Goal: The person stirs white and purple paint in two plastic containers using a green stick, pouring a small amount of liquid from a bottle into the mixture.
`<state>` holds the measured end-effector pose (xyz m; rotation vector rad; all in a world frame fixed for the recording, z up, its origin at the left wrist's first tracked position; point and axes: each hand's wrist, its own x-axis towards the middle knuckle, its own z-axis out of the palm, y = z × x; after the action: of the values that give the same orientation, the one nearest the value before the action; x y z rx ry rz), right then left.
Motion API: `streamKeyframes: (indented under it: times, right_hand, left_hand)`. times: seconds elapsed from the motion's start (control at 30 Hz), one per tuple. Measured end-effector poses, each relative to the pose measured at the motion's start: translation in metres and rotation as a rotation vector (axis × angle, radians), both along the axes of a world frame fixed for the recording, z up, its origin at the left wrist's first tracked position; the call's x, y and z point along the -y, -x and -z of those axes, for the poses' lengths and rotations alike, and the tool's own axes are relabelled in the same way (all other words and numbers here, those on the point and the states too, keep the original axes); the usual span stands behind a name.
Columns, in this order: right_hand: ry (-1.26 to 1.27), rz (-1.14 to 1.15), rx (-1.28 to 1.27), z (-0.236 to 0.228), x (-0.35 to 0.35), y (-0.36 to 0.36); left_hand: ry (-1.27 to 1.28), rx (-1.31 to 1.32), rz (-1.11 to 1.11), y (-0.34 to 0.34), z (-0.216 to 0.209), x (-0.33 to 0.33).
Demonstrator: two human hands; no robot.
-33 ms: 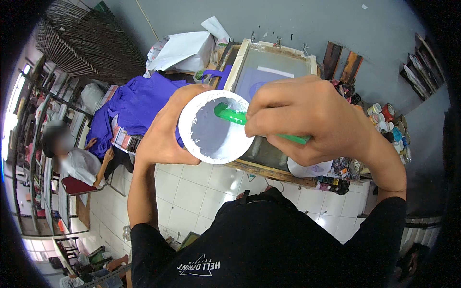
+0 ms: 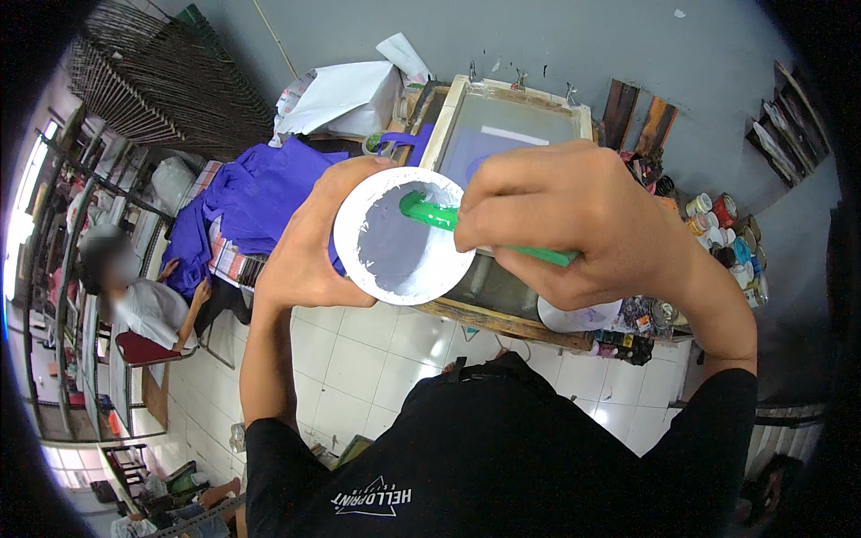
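My left hand [image 2: 300, 251] is wrapped round a white round tub [image 2: 446, 262], which is tilted so its inside shows. Greyish-lavender paint [image 2: 390, 242] lies in it, and white smears streak the inner wall. Between the closed fingers of my right hand [image 2: 574, 215] is a green stick-like tool [image 2: 430, 213]. Its paint-wet rounded end reaches into the tub; the middle of its length is hidden by my fingers. Behind my hands stands a wood-framed printing screen [image 2: 441, 130], with a purple tint showing through its mesh.
A wooden table edge [image 2: 502, 325] runs below the screen. Purple cloth [image 2: 256, 193] is heaped at the left, where a seated person [image 2: 148, 309] touches it. White wrapped paper [image 2: 345, 94] sits at the back. Several paint jars [image 2: 722, 220] crowd the right, beside a grey wall [image 2: 619, 40].
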<state>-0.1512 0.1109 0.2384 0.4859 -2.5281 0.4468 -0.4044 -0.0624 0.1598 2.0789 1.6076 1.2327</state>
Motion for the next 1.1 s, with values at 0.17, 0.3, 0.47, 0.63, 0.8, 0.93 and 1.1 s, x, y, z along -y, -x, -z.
streamKeyframes:
  times: [0.17,0.3,0.47,0.63,0.8,0.93,1.1]
  right_hand:
    - [0.109,0.148,-0.080,-0.004,0.018,0.005]
    - [0.207,0.179,-0.143,-0.001,0.021,0.012]
    - [0.298,0.194,-0.214,0.009,0.027,0.017]
    - [0.268,0.201,-0.321,0.007,0.032,0.012]
    - [0.098,0.194,-0.431,-0.001,0.039,0.013]
    - [0.037,0.121,-0.245,-0.011,0.039,0.015]
    - [0.016,0.092,-0.126,-0.018,0.036,0.011]
  left_hand:
    - [-0.294,-0.048,-0.091,0.001,0.009,-0.004]
    - [-0.495,-0.208,-0.176,0.008,0.013,-0.007]
    - [-0.582,-0.319,-0.159,0.012,0.017,-0.013]
    - [-0.664,-0.192,-0.143,0.015,0.020,-0.019]
    - [-0.660,-0.215,-0.104,0.014,0.014,-0.022]
    - [-0.697,-0.290,-0.112,0.016,0.009,-0.022]
    - [-0.722,-0.297,-0.110,0.015,0.005,-0.018]
